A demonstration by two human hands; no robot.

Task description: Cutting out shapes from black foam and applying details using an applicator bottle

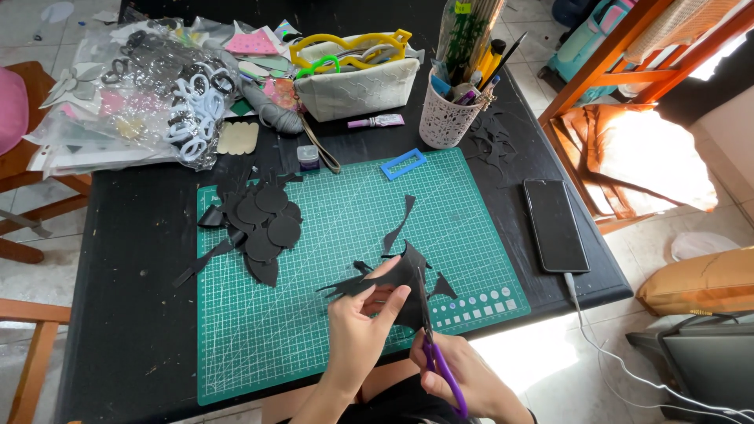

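Head view: two hands over one green gridded mat (314, 314) on a black table (126, 314). Left hand (363, 318), fingers curled, pinches one jagged black sheet (404, 283) held just above the mat's near edge. Right hand (463, 381) is wrapped tight around one pair of purple-handled scissors (440, 365), blades meeting the sheet. One heap of flat black rounded cutouts (263, 228) lies left; one blue rectangular frame (403, 164), one white lattice cup (448, 114), one glossy phone (555, 224).

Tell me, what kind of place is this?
Probably a home craft table: a green cutting mat, a white pen holder, bagged craft supplies, and purple scissors cutting black paper.
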